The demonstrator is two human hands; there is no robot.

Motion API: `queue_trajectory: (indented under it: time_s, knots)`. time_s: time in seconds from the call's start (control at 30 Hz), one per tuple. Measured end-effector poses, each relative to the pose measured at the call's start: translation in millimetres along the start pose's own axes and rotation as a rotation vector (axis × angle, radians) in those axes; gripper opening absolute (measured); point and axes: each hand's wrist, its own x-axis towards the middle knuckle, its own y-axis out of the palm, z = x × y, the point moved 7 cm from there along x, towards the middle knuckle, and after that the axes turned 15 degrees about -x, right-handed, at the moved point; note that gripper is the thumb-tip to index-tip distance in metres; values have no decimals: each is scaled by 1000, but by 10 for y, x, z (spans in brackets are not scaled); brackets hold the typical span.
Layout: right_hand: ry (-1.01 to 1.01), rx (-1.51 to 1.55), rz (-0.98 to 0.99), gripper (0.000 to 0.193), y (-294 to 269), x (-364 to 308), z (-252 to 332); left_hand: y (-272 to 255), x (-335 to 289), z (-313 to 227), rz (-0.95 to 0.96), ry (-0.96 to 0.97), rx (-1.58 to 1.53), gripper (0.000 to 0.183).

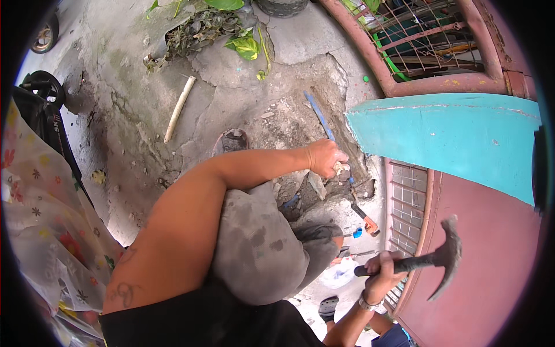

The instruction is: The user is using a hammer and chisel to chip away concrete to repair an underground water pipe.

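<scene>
My right hand (383,279) is raised at the lower right, its fingers wrapped round the dark handle of a claw hammer (450,254). The hammer's head points right, away from the trench. My left hand (327,157) reaches across over broken ground, closed beside a blue pipe (318,113) that runs along a dug-out trench. A pale, crumbly lump (340,168) shows at its fingertips; whether the fingers grip it or something beneath is hidden. More blue pipe shows just below that hand. Close by lies an orange-and-black wrench (365,220), with a small blue pipe fitting (357,232) next to it.
A turquoise ledge (451,136) and pink metal grilles (407,202) border the right side. A white pipe (179,110) lies on cracked concrete at left. Leafy plants (202,34) stand at the top. A plastic bag (340,273) and another person's dark clog (328,308) appear below.
</scene>
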Motion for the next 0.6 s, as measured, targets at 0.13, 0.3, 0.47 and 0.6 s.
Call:
queue_trajectory:
  time_s: [0.13,0.3,0.47,0.6]
  knots:
    - [-514,131,-223,31,-556,66,959,-115,147,-65,-52,45,-3,28]
    - [-133,138,189,24,820,-76,-682,-120,84,-98,-49,36,43,28]
    - [234,35,155,20,486,-23,-708,-65,89,28,38,40,17,33]
    - [-465,136,-261,32,-554,105,872,-145,46,-26,-8,38,-28,31]
